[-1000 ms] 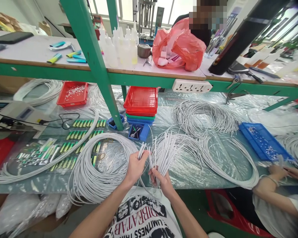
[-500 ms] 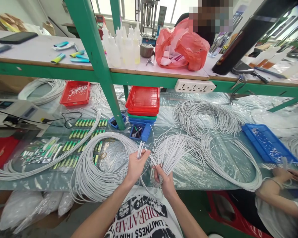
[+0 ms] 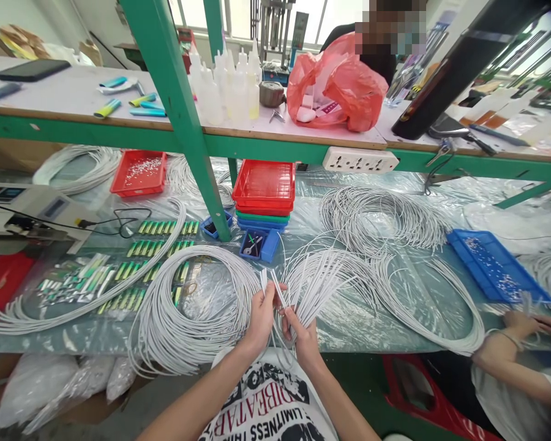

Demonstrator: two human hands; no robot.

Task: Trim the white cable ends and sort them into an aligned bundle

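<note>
My left hand (image 3: 261, 316) is closed around a few white cable ends that stick up from a big coil of white cable (image 3: 188, 312) lying on the bench. My right hand (image 3: 302, 331) is closed on a fanned bundle of white cable ends (image 3: 319, 282) belonging to another coil (image 3: 422, 306) to the right. The two hands sit close together at the bench's front edge, nearly touching.
A green post (image 3: 188, 116) rises just behind the coils. Stacked red trays (image 3: 264, 184), a small blue box (image 3: 257, 244), a blue tray (image 3: 496, 266), rows of green parts (image 3: 156, 251) and a machine (image 3: 27, 208) lie around. Another person's hands (image 3: 528, 324) work at right.
My left hand has moved right and slightly down, bringing its cable ends beside the bundle in my right hand. The right hand stayed nearly in place.
</note>
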